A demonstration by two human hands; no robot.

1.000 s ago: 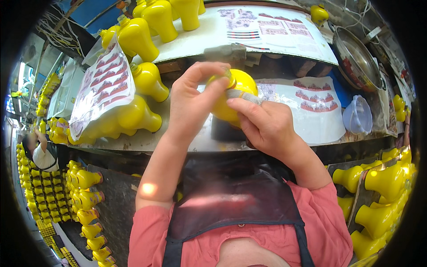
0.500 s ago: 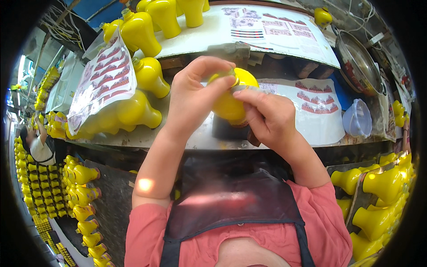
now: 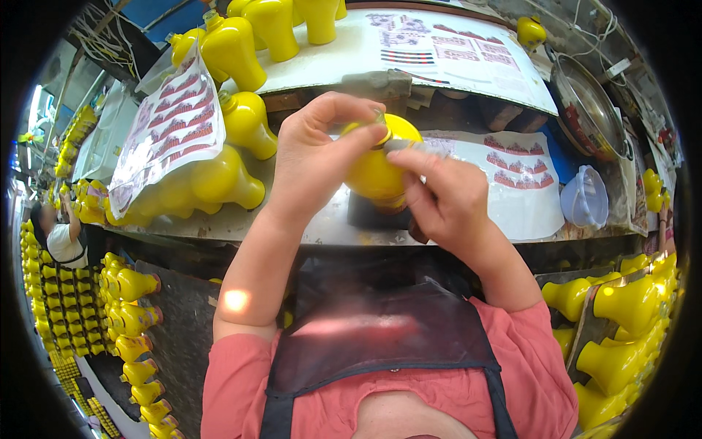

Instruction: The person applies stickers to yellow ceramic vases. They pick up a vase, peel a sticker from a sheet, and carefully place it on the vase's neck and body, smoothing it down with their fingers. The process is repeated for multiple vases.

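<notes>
Here, a yellow bottle (image 3: 374, 170) is gripped over the bench edge (image 3: 241, 227) by the left hand (image 3: 311, 164), closed around it from nine o'clock, its long axis tilted, neck toward one o'clock, while from four o'clock a pale strip (image 3: 413, 145) is pinched against its shoulder by the right hand (image 3: 442, 194).

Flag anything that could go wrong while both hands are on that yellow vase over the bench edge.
The yellow vase is held above the bench edge, gripped by the left hand while the right hand presses something thin against its rim; a slip could drop it. More yellow vases lie on their sides nearby under a sheet of red decals, so a stray elbow might roll them. What the right fingers pinch is too small to identify.
</notes>
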